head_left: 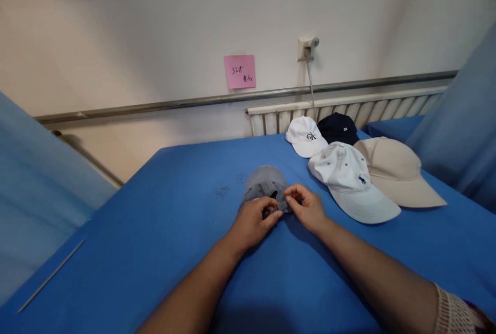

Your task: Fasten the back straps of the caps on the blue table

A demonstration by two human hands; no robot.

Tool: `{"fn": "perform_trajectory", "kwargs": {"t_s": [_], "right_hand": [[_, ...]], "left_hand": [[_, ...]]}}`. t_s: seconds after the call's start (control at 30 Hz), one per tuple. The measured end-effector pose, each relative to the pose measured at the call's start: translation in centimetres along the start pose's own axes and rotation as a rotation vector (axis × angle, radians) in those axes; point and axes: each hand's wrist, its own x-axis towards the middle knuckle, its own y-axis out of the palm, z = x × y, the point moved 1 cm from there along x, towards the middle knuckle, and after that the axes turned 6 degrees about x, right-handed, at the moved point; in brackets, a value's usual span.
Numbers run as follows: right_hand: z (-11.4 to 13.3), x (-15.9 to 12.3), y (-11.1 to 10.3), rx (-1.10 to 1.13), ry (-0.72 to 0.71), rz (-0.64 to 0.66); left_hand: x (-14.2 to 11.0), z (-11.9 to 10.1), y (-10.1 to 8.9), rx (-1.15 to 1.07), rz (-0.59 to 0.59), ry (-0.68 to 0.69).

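A grey baseball cap (pixel 267 173) lies on the blue-covered table, its back strap turned toward me. My left hand (pixel 256 220) pinches the strap near its buckle from the left. On the other side, my right hand (pixel 306 205) has thumb and fingertips closed on the strap's right part. Between the two hands the dark back opening of the cap shows. My fingers partly cover the strap and buckle.
Right of my hands lie a pale cap with a horse logo (pixel 341 169), a beige cap (pixel 391 161), a white cap (pixel 304 132) and a navy cap (pixel 339 126). A thin stick (pixel 50 276) lies at the left edge. Behind stand a radiator (pixel 267 120) and a wall rail (pixel 201 101).
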Motion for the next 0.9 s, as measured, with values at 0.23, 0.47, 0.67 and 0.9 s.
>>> {"fn": "perform_trajectory", "kwargs": {"t_s": [0.23,0.47,0.67,0.9], "right_hand": [[1.8,-0.3,-0.5,-0.051,-0.155,0.179],[2.0,-0.5,-0.3,-0.199,-0.18,0.312],[1.8,-0.4,-0.5,-0.218,-0.169,0.363],[1.4,0.0,-0.5,-0.275,-0.152,0.459]], "left_hand": [[-0.1,0.1,0.0,-0.01,-0.001,0.038],[-0.4,0.7,-0.2,-0.062,0.15,0.055],[-0.4,0.8,-0.5,-0.111,0.18,0.026],[0.3,2.3,-2.7,0.032,-0.082,-0.119]]}}
